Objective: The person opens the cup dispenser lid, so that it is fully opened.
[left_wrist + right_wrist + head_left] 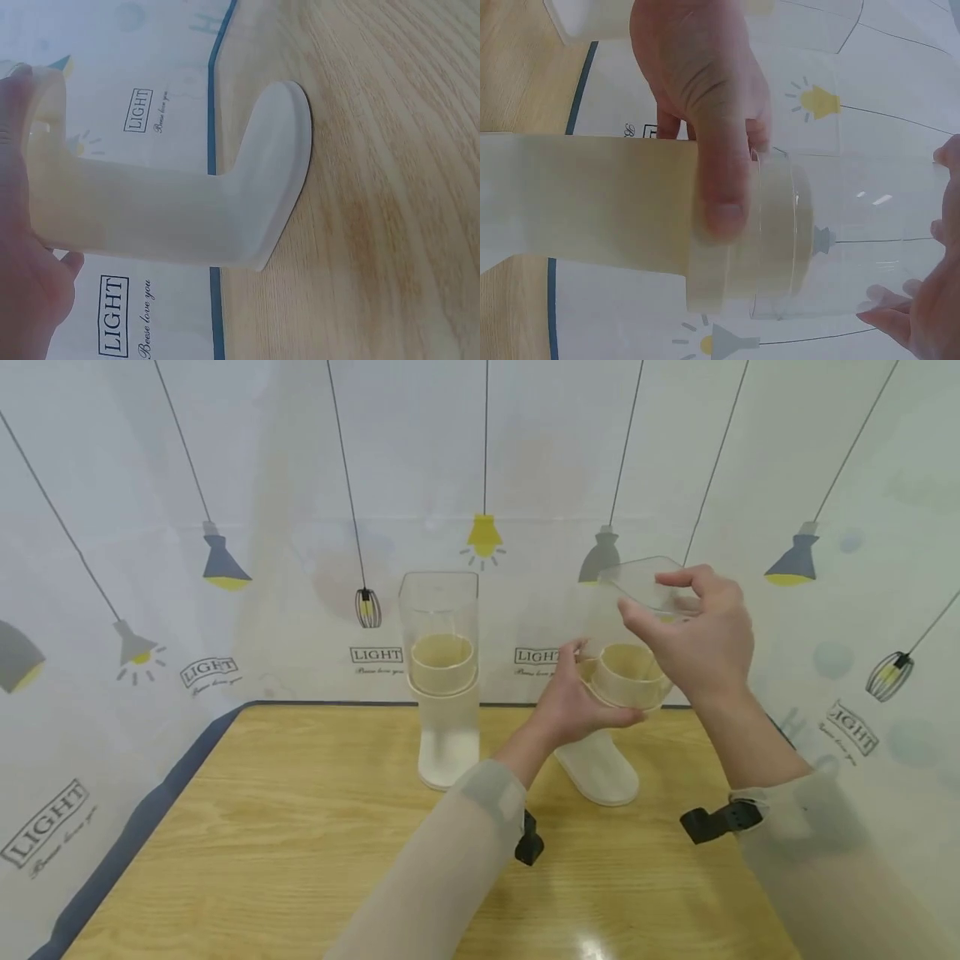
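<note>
At the right of the head view, a cream stand (600, 770) with a flat foot is tilted; its foot meets the tabletop. My left hand (573, 706) grips the collar at its top, thumb across the front, as the right wrist view shows on the ring (705, 277). A clear open-topped plastic container (641, 578) sits at the collar. My right hand (708, 639) holds this container near its upper rim, thumb and fingers curled on the wall. In the left wrist view the stand's column (150, 214) and foot (274, 142) show; the container is out of sight there.
A second cream stand (450, 735) stands upright to the left, with a clear container (440, 597) on top. Behind the wooden table (300, 843) hangs a pale backdrop (285, 468) printed with lamps. A dark blue strip (161, 785) runs along the table's edge.
</note>
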Demonstrator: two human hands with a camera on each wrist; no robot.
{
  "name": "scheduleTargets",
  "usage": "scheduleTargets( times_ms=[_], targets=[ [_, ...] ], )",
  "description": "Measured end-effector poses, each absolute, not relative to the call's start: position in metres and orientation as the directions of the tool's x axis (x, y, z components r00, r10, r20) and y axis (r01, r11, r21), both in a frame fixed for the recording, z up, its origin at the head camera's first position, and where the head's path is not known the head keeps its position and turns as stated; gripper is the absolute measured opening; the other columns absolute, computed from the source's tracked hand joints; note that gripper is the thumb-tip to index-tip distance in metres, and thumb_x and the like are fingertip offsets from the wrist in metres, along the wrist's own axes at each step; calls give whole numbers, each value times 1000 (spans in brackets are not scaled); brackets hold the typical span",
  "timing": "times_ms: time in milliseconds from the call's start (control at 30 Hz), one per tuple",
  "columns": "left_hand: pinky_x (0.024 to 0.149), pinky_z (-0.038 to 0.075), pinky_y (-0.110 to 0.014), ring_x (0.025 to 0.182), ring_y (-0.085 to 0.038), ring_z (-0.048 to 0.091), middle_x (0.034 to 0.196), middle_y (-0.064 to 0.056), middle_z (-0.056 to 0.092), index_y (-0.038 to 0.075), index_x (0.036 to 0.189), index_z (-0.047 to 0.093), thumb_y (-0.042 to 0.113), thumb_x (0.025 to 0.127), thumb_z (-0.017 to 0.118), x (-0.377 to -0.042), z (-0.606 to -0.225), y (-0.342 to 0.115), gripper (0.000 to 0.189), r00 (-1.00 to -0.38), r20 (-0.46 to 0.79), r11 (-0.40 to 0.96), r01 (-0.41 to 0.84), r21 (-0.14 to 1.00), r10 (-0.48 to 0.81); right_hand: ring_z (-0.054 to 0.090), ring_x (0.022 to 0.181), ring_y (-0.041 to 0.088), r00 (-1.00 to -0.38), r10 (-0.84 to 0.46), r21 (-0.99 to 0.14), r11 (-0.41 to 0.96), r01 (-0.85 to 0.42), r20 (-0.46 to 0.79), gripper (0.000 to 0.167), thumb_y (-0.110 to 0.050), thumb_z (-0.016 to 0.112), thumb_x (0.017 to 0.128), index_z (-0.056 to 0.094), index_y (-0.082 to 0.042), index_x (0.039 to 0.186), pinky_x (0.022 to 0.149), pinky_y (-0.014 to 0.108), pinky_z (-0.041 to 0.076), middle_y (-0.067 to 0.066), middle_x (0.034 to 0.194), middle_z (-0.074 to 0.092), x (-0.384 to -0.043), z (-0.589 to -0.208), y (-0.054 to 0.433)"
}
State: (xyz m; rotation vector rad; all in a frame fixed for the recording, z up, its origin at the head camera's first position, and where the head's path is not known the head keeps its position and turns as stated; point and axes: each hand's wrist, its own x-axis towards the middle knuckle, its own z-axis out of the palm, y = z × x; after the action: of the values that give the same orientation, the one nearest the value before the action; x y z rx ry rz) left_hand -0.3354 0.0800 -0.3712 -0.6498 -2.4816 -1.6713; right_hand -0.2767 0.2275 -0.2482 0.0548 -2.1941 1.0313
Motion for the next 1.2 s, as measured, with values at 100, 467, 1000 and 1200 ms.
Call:
scheduleTargets(
  times_ms=[100, 467, 1000, 1200],
  targets=[
    [106, 56, -33, 123, -18, 63, 154, -12, 54, 16, 166, 24, 43, 73, 104, -333, -375, 78, 126, -918, 270, 307, 357, 882, 292, 72, 130, 33, -761, 271, -691, 658, -300, 589, 55, -53, 88, 87, 76, -19, 129, 96, 34, 58, 9, 150, 61, -272, -249, 230],
    [113, 54, -41, 130, -21, 59, 153, -11, 54, 15, 166, 32, 45, 73, 104, -328, -384, 74, 121, -940, 223, 283, 295, 913, 260, 74, 126, 19, -710, 380, -753, 575, -320, 593, 42, -42, 89, 87, 77, -29, 125, 95, 21, 58, -10, 144, 58, -256, -245, 250],
    [121, 50, -45, 146, -24, 46, 164, -11, 39, 14, 171, 27, 51, 72, 102, -331, -385, 69, 129, -940, 272, 313, 327, 892, 207, 70, 100, -12, -664, 564, -847, 489, -210, 491, 46, -39, 85, 93, 71, -32, 136, 74, 6, 49, -13, 158, 52, -241, -241, 312],
    [112, 55, -43, 137, -23, 48, 162, -10, 39, 12, 166, 32, 60, 66, 103, -331, -379, 73, 131, -952, 274, 391, 305, 868, 135, 67, 115, -5, -664, 606, -852, 516, -92, 438, 48, -49, 82, 92, 68, -40, 138, 73, 8, 45, -14, 160, 48, -250, -250, 332]
  ],
)
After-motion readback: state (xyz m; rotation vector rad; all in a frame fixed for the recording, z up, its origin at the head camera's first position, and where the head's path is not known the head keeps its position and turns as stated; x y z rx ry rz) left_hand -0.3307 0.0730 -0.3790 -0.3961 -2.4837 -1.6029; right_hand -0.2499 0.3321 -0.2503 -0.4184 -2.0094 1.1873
